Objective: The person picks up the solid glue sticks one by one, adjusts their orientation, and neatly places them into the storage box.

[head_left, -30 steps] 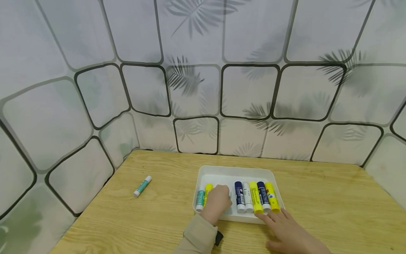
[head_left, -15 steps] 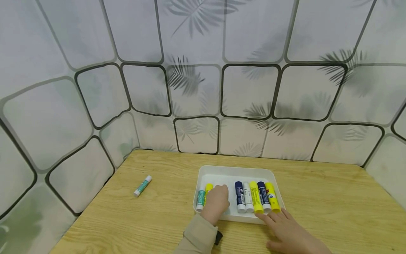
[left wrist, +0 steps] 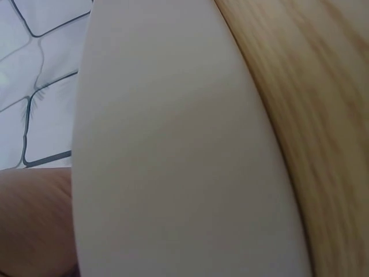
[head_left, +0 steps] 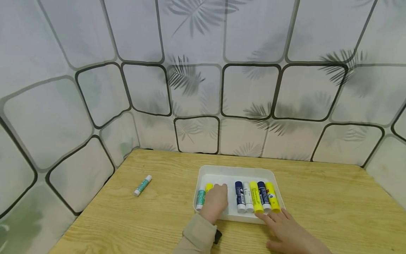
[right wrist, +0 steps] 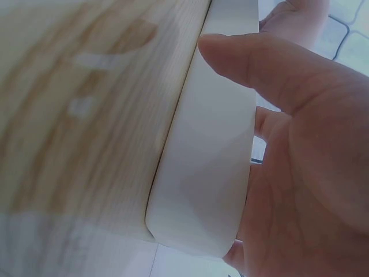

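A white tray (head_left: 238, 171) holds a row of glue sticks. At its left end lie a green-and-white glue stick (head_left: 201, 200) and a yellow glue stick (head_left: 209, 187), the latter partly covered by my left hand (head_left: 215, 201). That hand reaches down into the tray with bent fingers; its fingertips and anything between them are hidden. To the right lie a dark blue (head_left: 240, 196), a white (head_left: 248, 197), a yellow (head_left: 256, 197), another dark blue (head_left: 264, 196) and another yellow glue stick (head_left: 272, 197). My right hand (head_left: 287, 229) rests its extended fingers on the tray's front right rim.
Apart from the tray, a green-and-white glue stick (head_left: 142, 186) lies on the left of the wooden table (head_left: 165, 211). A patterned cloth (head_left: 196, 88) hangs behind the table and along its sides. The tray's wall (left wrist: 173, 144) fills most of the left wrist view.
My left hand has shifted slightly left inside the tray, covering more of the left yellow glue stick. The right hand and the row on the right stay in place.
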`<state>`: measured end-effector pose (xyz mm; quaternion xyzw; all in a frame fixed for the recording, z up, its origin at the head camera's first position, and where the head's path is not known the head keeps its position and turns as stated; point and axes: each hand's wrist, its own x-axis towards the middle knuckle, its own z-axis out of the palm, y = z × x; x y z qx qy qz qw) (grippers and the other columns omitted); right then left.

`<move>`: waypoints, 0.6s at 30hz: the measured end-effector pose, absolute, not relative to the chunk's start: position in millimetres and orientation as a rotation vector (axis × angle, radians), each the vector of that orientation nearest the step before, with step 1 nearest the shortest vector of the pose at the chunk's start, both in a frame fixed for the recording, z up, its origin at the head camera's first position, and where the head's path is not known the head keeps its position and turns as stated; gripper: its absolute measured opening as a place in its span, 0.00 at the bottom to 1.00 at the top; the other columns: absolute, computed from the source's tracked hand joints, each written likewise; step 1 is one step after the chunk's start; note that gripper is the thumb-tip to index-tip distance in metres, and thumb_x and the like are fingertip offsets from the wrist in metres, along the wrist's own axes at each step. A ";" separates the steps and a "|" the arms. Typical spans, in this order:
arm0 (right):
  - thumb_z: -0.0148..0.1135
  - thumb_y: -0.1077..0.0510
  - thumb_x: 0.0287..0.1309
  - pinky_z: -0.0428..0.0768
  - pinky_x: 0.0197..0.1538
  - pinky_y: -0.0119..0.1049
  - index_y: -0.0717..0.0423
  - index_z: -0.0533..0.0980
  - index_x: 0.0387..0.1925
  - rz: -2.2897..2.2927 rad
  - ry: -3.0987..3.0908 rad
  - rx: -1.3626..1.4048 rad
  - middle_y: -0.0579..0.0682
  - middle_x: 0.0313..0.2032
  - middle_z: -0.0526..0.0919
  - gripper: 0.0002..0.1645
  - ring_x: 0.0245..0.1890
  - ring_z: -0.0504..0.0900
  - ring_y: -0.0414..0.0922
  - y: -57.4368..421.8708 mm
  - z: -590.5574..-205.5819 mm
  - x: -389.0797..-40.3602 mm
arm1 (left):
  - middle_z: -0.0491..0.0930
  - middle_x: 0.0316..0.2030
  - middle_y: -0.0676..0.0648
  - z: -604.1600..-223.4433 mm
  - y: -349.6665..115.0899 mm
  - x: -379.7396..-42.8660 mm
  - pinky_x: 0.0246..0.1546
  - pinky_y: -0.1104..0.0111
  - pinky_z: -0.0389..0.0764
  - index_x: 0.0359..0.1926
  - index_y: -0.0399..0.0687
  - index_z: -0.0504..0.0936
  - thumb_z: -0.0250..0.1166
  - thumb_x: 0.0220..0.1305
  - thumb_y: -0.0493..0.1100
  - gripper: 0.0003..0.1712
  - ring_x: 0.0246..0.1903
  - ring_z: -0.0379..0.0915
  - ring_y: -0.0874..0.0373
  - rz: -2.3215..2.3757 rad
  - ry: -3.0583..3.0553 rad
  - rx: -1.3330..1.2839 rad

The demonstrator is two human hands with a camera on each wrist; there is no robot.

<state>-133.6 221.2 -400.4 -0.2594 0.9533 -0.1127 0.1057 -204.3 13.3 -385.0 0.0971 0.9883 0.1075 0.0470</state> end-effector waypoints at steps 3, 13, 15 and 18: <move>0.62 0.41 0.43 0.49 0.57 0.60 0.51 0.63 0.59 -0.328 2.809 -0.762 0.49 0.50 0.71 0.41 0.52 0.66 0.51 220.6 -400.1 -133.2 | 0.72 0.31 0.43 -384.5 12.5 -204.5 0.28 0.67 0.75 0.41 0.40 0.73 0.61 0.55 0.38 0.12 0.26 0.65 0.56 0.340 3.004 0.303; 0.63 0.41 0.43 0.49 0.57 0.61 0.50 0.64 0.59 -0.331 2.806 -0.753 0.49 0.49 0.71 0.41 0.52 0.67 0.52 220.7 -400.1 -133.3 | 0.72 0.26 0.45 -385.0 9.1 -208.2 0.19 0.68 0.70 0.38 0.41 0.74 0.65 0.51 0.44 0.15 0.21 0.65 0.57 0.411 3.007 0.300; 0.62 0.40 0.43 0.49 0.57 0.61 0.50 0.64 0.59 -0.332 2.805 -0.749 0.49 0.49 0.71 0.41 0.52 0.67 0.51 220.9 -400.1 -133.6 | 0.73 0.26 0.46 -384.3 8.6 -208.8 0.18 0.68 0.70 0.38 0.42 0.75 0.65 0.51 0.47 0.17 0.20 0.65 0.58 0.404 3.023 0.307; 0.62 0.39 0.43 0.49 0.57 0.60 0.50 0.63 0.59 -0.325 2.807 -0.755 0.49 0.49 0.71 0.41 0.52 0.67 0.51 220.9 -400.2 -133.7 | 0.73 0.25 0.46 -382.3 7.4 -208.4 0.17 0.68 0.70 0.38 0.42 0.74 0.64 0.51 0.48 0.17 0.19 0.65 0.58 0.405 3.054 0.331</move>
